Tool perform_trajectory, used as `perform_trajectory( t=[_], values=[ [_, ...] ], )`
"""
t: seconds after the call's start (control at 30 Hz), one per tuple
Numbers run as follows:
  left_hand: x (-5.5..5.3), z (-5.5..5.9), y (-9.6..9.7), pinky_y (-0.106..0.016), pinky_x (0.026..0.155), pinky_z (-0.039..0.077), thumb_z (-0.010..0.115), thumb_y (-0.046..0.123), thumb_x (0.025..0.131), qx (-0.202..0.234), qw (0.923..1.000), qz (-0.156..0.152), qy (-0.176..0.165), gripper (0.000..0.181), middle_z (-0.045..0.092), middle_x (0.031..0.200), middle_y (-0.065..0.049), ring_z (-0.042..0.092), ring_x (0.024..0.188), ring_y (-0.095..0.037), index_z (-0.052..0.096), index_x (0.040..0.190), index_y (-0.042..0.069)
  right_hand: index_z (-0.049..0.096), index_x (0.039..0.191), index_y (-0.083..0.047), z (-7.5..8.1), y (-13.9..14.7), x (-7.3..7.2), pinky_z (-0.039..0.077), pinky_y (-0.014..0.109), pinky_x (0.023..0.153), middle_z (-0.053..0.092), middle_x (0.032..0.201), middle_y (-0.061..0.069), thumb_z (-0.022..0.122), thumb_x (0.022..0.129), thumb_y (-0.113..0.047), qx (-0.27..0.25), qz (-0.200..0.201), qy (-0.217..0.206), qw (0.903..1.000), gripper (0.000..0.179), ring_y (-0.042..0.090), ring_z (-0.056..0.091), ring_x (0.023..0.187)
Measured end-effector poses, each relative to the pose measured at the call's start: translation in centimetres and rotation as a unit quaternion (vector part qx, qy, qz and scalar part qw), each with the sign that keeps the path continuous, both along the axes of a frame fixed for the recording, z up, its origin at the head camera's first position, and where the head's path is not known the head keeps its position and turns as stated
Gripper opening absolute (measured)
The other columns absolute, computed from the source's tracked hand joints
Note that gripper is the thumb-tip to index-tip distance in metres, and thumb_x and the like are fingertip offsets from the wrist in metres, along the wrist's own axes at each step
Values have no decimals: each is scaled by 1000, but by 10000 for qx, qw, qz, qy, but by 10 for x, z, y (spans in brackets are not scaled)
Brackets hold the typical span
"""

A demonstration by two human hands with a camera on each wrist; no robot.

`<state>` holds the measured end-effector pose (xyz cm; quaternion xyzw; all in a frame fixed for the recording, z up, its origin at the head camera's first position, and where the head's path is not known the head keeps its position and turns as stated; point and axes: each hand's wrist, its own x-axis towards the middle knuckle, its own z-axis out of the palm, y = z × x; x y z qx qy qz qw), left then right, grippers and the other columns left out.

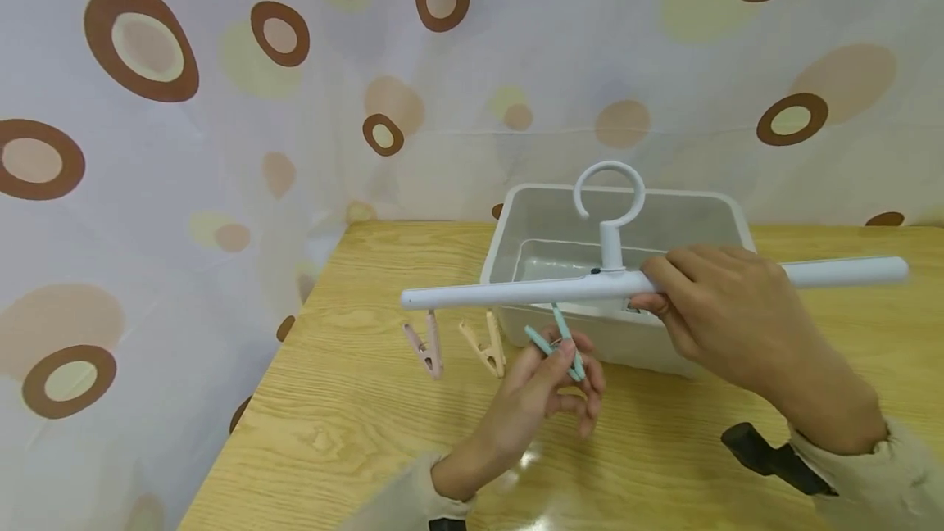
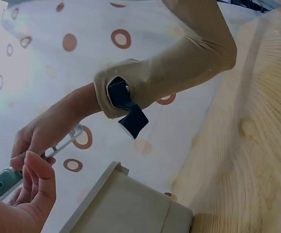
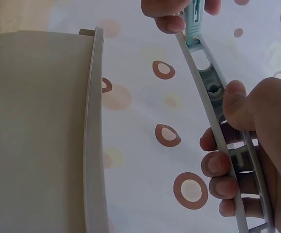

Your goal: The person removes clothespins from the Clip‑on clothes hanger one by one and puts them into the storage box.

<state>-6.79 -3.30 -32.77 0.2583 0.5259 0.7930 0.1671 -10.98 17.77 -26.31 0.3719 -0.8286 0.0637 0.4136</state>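
Note:
My right hand (image 1: pixel 726 322) grips the white bar of a hanger (image 1: pixel 509 293), right of its round hook (image 1: pixel 642 187), and holds it above the table. In the right wrist view, the fingers of that hand (image 3: pixel 269 116) curl round the bar's hollow underside. Below the middle of the bar, my left hand (image 1: pixel 527 396) pinches a teal clothespin (image 1: pixel 571 355) between thumb and fingers. The clothespin's upper end meets the bar; whether it is fastened cannot be seen. Further left, a pink clothespin (image 1: pixel 435 347) and a yellow clothespin (image 1: pixel 492 351) hang under the bar.
A light grey plastic bin (image 1: pixel 627 351) stands on the wooden table (image 1: pixel 354 392), behind the hanger. A clear container (image 1: pixel 538 260) shows inside it. Behind the table hangs a patterned cloth (image 1: pixel 457 80). Dark straps sit at both sleeves (image 1: pixel 878 482).

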Motion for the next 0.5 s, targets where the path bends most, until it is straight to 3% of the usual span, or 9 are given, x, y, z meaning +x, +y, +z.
perform_trajectory(
  t=[0.2, 0.4, 0.5],
  values=[
    [-2, -3, 1, -20, 56, 47, 28, 26, 107, 263, 9993, 258, -87, 33, 54, 89, -2, 55, 68, -7, 37, 116, -4, 50, 76, -5, -8, -2, -3, 44, 44, 53, 50, 62, 4, 27, 105, -46, 15, -105, -110, 9999, 55, 27, 51, 54],
    [-8, -4, -4, -20, 52, 46, 26, 32, 107, -245, 9991, 325, 86, 43, 53, 89, -6, 54, 65, -6, 34, 120, -9, 50, 78, -6, -18, 2, -1, 42, 42, 53, 57, 67, 8, 25, 104, -49, -45, -417, -394, 9983, 57, 28, 53, 57],
    [-12, -4, -7, -19, 52, 45, 27, 30, 107, -506, 9976, 419, 210, 43, 53, 89, -16, 54, 65, -7, 35, 120, -10, 49, 77, -6, -21, 3, -1, 42, 42, 53, 54, 64, 6, 26, 104, -48, -67, -524, -389, 9978, 55, 27, 52, 55]
  ],
)
